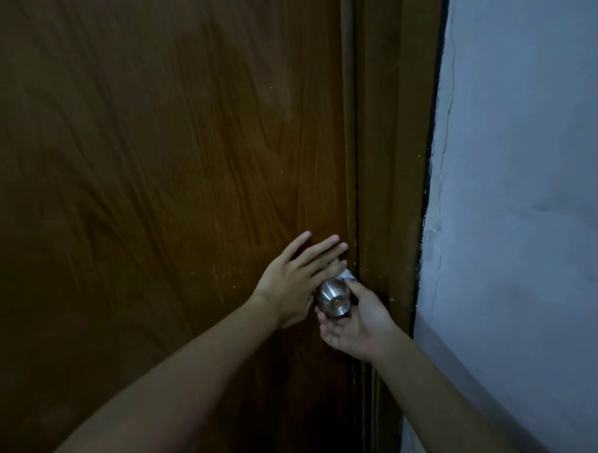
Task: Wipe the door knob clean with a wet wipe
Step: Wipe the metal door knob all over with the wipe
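Note:
A round steel door knob [333,301] with a brass keyhole sticks out of the dark brown wooden door [158,164] near its right edge. A white wet wipe [346,275] lies against the knob's upper back part. My right hand [355,321] cups the knob from below and the right, its thumb and forefinger pinching the wipe at the neck. My left hand [298,277] rests flat on the door just left of the knob, fingers spread and pointing up to the right, touching the wipe's far edge.
The brown door frame [388,188] runs down right beside the knob. A pale blue-grey wall [529,199] with a cracked edge fills the right side. The light is dim.

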The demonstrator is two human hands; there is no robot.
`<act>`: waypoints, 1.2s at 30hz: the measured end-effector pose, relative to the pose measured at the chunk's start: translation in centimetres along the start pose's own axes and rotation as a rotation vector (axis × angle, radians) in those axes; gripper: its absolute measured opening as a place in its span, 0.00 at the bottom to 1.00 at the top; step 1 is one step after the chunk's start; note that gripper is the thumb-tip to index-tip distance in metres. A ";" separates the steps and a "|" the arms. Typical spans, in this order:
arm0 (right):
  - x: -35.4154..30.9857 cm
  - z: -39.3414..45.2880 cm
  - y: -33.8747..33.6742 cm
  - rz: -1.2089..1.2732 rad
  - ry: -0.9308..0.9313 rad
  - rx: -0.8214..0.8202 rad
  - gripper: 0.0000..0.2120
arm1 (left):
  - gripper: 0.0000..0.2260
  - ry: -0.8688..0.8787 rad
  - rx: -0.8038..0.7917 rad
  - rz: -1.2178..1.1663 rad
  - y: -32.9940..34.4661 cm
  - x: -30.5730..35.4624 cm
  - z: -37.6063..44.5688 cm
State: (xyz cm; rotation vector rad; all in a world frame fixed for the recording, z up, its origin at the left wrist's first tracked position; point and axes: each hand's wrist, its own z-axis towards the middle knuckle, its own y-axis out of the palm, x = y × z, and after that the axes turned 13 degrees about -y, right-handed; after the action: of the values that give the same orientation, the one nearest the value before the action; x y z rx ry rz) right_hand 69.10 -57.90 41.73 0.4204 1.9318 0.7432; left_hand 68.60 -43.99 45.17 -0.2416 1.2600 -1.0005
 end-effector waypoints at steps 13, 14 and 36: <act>-0.2 -0.4 -0.1 0.032 -0.004 0.023 0.23 | 0.26 0.190 -0.022 -0.005 0.0 -2.2 0.8; -0.4 -0.4 -0.1 0.007 -0.001 0.023 0.22 | 0.26 0.218 -0.023 -0.013 -0.3 -2.2 1.3; -0.1 -2.7 0.5 -0.932 -1.200 -0.195 0.16 | 0.19 -0.405 0.229 -1.318 -1.2 1.0 -3.4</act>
State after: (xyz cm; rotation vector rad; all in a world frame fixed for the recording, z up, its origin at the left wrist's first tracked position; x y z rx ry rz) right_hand 66.72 -58.42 43.00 -0.1801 0.7218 -0.0215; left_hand 65.02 -44.25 44.12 -1.1157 0.4881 -2.0462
